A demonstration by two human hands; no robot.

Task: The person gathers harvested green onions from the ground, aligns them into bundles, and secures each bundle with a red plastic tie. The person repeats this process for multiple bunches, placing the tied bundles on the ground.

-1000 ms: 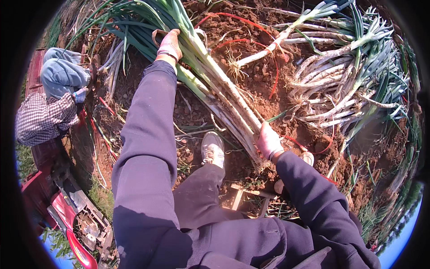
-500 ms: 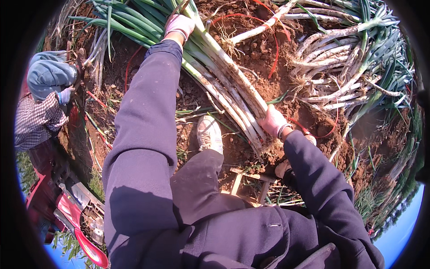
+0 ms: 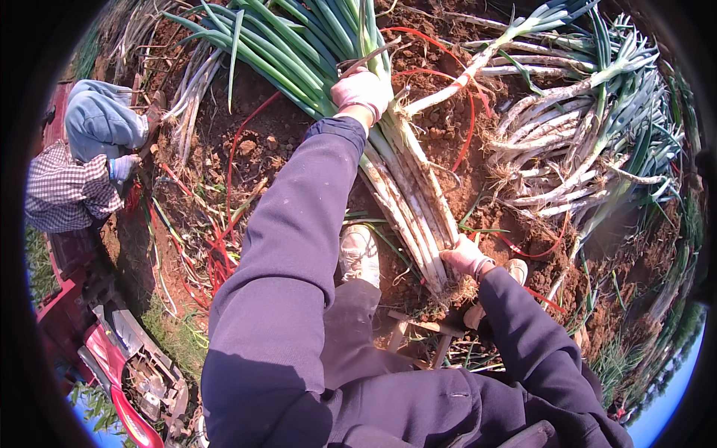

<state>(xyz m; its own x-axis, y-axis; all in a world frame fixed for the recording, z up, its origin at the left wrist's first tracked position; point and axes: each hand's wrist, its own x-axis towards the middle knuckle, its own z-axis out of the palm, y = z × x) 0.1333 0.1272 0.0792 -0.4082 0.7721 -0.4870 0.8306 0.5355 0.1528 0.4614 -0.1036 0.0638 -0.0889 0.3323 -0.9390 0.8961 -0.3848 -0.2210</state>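
A bundle of long green onions slants across the soil in front of me, its green leaves at the far left and its rooty white ends near my feet. My left hand, in a pale pink glove, is closed round the bundle where white stalks turn green. Down at the root end, my right hand, gloved alike, grips the side of the white stalks. The palm sides of both hands are hidden. Red strapping lies on the soil just right of the bundle.
A big heap of green onions lies at the right. Between my feet stands a small wooden stool. Red straps tangle on the ground at left. Beyond them crouches another person in a checked sleeve, near a red vehicle.
My left hand has slid down the bundle, toward the right hand. The bundle stands steeper, and its root end has shifted slightly nearer to me. The whole view has swung a little.
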